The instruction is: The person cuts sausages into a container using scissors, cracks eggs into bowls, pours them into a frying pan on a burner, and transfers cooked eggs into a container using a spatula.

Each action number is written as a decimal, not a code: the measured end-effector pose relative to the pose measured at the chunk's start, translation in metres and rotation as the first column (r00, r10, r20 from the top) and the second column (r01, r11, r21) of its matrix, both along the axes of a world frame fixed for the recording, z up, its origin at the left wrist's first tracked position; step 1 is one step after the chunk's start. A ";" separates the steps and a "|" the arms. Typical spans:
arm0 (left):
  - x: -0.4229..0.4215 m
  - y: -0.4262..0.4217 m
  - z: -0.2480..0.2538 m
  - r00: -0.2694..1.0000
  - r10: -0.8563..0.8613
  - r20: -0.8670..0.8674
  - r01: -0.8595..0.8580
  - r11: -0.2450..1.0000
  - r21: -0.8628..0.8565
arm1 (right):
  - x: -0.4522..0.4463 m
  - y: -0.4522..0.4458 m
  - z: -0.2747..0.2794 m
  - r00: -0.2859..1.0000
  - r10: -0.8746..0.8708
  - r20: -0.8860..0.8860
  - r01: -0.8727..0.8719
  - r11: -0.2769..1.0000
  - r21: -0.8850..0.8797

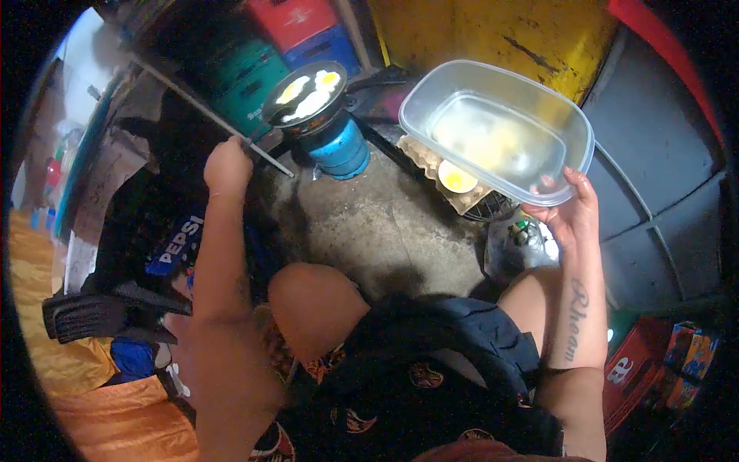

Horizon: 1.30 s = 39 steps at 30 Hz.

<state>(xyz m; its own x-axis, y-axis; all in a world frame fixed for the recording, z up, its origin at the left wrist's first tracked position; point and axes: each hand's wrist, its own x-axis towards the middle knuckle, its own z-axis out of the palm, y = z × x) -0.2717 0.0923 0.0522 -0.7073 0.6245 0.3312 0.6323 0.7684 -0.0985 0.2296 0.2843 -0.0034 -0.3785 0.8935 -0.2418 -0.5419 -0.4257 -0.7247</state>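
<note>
My right hand (pixel 566 204) grips the near right corner of a clear plastic container (pixel 431 85), which is tilted and has a cloudy, yellowish look at its bottom. Under it, a small white bowl (pixel 457 177) with something yellow inside rests by a grey egg carton (pixel 419 156). My left hand (pixel 229 167) is closed beside a thin rod (pixel 269 159); whether it holds the rod or something else is hidden. Ahead, a dark frying pan (pixel 286 117) with frying eggs (pixel 312 105) sits over a blue burner or gas canister (pixel 341 152).
Green (pixel 246 85), red (pixel 292 19) and blue (pixel 327 50) crates stand behind the pan. A plastic bag (pixel 512 250) lies near my right knee. Grey panels (pixel 654 169) rise at the right. A black slotted object (pixel 85 317) is at the left, near orange cloth (pixel 127 416).
</note>
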 end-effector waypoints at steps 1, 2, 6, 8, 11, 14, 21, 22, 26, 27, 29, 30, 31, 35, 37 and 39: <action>-0.002 0.004 -0.004 1.000 -0.008 -0.011 0.008 1.000 0.004 | 0.001 0.002 -0.003 1.000 0.014 -0.010 -0.014 1.000 0.006; -0.003 0.007 -0.008 1.000 -0.017 -0.023 0.018 1.000 0.008 | 0.003 0.005 -0.007 0.999 0.028 -0.020 -0.028 1.000 0.012; -0.002 0.014 -0.013 0.998 -0.019 -0.052 0.025 0.993 0.113 | 0.000 -0.002 0.000 0.999 -0.040 0.027 0.040 0.999 0.024; -0.003 0.009 -0.012 0.996 -0.009 -0.093 0.020 0.993 0.113 | -0.001 -0.005 0.008 1.000 -0.025 0.019 0.024 1.000 0.014; 0.001 -0.008 -0.009 0.992 -0.053 -0.115 0.062 0.995 0.073 | 0.002 0.000 0.001 1.000 0.021 -0.011 -0.020 0.999 0.027; 0.000 -0.010 -0.005 1.000 0.015 -0.025 -0.014 1.000 0.004 | 0.000 0.001 0.001 1.000 0.015 0.004 -0.015 0.999 0.035; -0.014 0.002 -0.025 0.992 -0.038 0.123 0.004 0.965 0.261 | -0.004 -0.003 0.004 0.997 -0.064 0.041 0.063 0.998 0.009; -0.016 0.001 -0.026 0.984 -0.060 0.170 0.004 0.950 0.313 | -0.002 -0.002 0.002 0.999 -0.038 0.019 0.038 0.999 0.016; -0.053 -0.011 -0.042 0.940 -0.076 0.332 -0.065 0.917 0.394 | 0.004 0.006 -0.007 0.997 0.050 -0.065 -0.049 0.999 0.018; -0.054 -0.014 -0.043 0.912 -0.095 0.399 -0.095 0.897 0.431 | 0.003 0.006 -0.007 0.994 0.065 -0.084 -0.063 0.998 0.016; -0.057 -0.018 -0.044 0.842 -0.144 0.521 -0.162 0.852 0.497 | -0.001 0.002 -0.002 1.000 0.016 -0.014 -0.016 1.000 0.009; -0.058 -0.019 -0.045 0.819 -0.166 0.550 -0.172 0.842 0.511 | -0.002 0.000 0.001 1.000 -0.009 0.019 0.009 1.000 0.008; -0.059 -0.019 -0.046 0.795 -0.190 0.576 -0.180 0.833 0.524 | -0.003 0.000 0.002 1.000 -0.002 0.026 0.002 1.000 0.017; -0.057 -0.017 -0.051 0.682 -0.302 0.666 -0.209 0.793 0.573 | -0.001 0.001 0.000 1.000 0.017 0.024 -0.018 0.999 0.032; -0.040 -0.015 -0.042 0.732 -0.279 0.621 -0.184 0.797 0.575 | -0.001 0.002 -0.002 1.000 0.016 0.014 -0.017 0.999 0.030; -0.017 -0.016 -0.027 0.777 -0.271 0.568 -0.136 0.809 0.572 | -0.002 0.001 -0.001 1.000 0.007 0.008 -0.007 1.000 0.025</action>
